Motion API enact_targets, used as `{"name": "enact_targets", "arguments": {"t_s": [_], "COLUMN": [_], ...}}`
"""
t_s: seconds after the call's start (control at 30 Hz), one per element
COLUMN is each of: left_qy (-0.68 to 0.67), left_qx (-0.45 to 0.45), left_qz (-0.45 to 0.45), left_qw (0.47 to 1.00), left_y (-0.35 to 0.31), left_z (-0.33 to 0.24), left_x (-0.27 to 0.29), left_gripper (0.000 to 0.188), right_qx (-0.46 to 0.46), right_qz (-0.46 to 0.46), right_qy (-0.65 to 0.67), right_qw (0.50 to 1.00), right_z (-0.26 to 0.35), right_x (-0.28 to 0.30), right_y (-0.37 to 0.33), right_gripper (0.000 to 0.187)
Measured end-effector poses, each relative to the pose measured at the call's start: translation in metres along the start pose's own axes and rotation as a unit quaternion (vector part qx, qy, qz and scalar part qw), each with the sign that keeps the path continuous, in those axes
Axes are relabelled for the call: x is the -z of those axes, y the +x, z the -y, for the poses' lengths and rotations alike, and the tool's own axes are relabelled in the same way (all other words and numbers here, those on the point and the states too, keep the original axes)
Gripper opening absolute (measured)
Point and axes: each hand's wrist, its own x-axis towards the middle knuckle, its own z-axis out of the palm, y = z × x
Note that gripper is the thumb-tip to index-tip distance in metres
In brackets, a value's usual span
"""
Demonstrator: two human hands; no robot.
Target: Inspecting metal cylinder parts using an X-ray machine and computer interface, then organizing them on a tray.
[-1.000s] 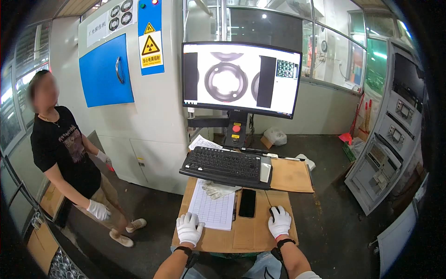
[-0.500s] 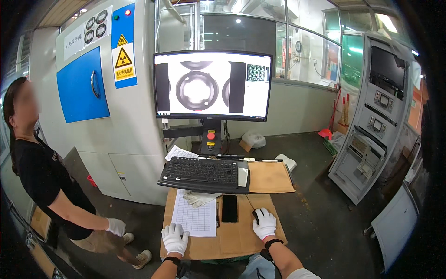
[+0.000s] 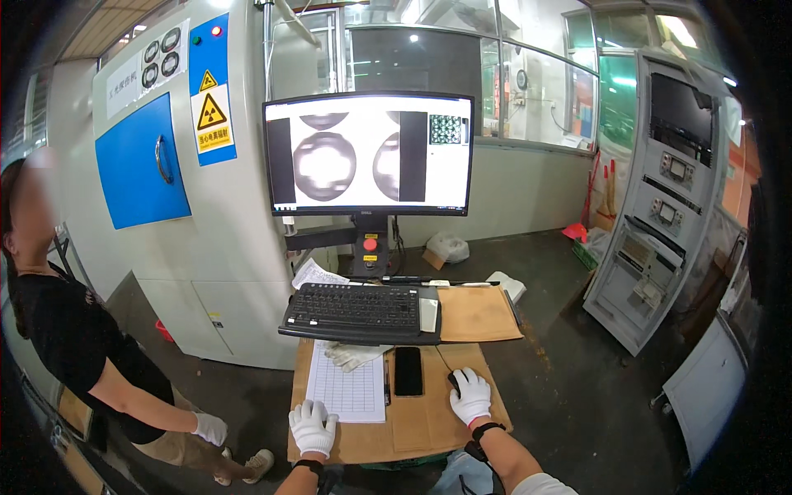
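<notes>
On the cardboard-topped desk (image 3: 429, 429) my right hand (image 3: 472, 396) sits cupped over the black mouse (image 3: 453, 381), fingers curled down onto it, only the mouse's front edge showing past the glove. My left hand (image 3: 312, 427) lies flat, fingers together, palm down on the lower edge of the gridded sheet (image 3: 346, 386), holding nothing. Both hands in white gloves, black band on each wrist. What has changed: on the monitor (image 3: 369, 153) the grey ring picture has shifted since half a second ago; then one full ring sat centred, now a blurred disc sits left of centre with part of another at its right, dark bars on both sides unchanged. My right hand is in the same spot on the mouse, so I judge the mouse is what scrolls the scan view on to the next part, and the checking goes on with no hand leaving the desk. Left hand has barely moved on the sheet. Phone (image 3: 407, 370) lies dark between sheet and mouse, spare gloves (image 3: 353, 355) under the keyboard (image 3: 356, 311) edge. Person in black (image 3: 74, 338) at my left has drifted lower in view, gloved hand hanging by the leg, well apart from my desk. Grey cabinet with blue door (image 3: 140, 161) stands behind.
</notes>
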Motion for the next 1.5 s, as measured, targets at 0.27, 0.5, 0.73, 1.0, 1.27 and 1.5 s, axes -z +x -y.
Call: {"name": "enact_targets", "arguments": {"t_s": [0.27,0.5,0.73,1.0,1.27,1.5], "left_qy": [-0.001,0.012,0.021,-0.003,-0.014,-0.016], "left_qx": [-0.014,-0.015,-0.018,-0.009,-0.018,-0.026], "left_qz": [-0.016,-0.025,-0.050,-0.034,-0.052,-0.066], "left_qw": [1.000,0.999,0.998,0.999,0.998,0.997], "left_y": [-0.002,-0.003,-0.007,-0.007,-0.007,-0.009], "left_z": [0.003,0.004,0.005,0.009,0.018,0.022], "left_x": [0.003,0.002,0.004,0.010,0.018,0.023], "left_gripper": [0.041,0.043,0.042,0.040,0.040,0.039], "right_qx": [0.001,-0.002,0.000,0.016,0.011,0.006], "right_qz": [0.004,0.006,0.015,-0.009,0.002,0.010], "right_qy": [0.016,0.025,0.025,0.020,0.018,0.010], "right_qw": [1.000,1.000,1.000,1.000,1.000,1.000], "right_z": [0.002,0.005,0.007,0.011,0.028,0.030], "right_x": [-0.003,0.001,-0.002,-0.003,0.001,-0.005], "right_y": [-0.004,-0.004,-0.003,-0.004,-0.008,-0.010], "right_gripper": [0.055,0.054,0.054,0.051,0.052,0.054]}}
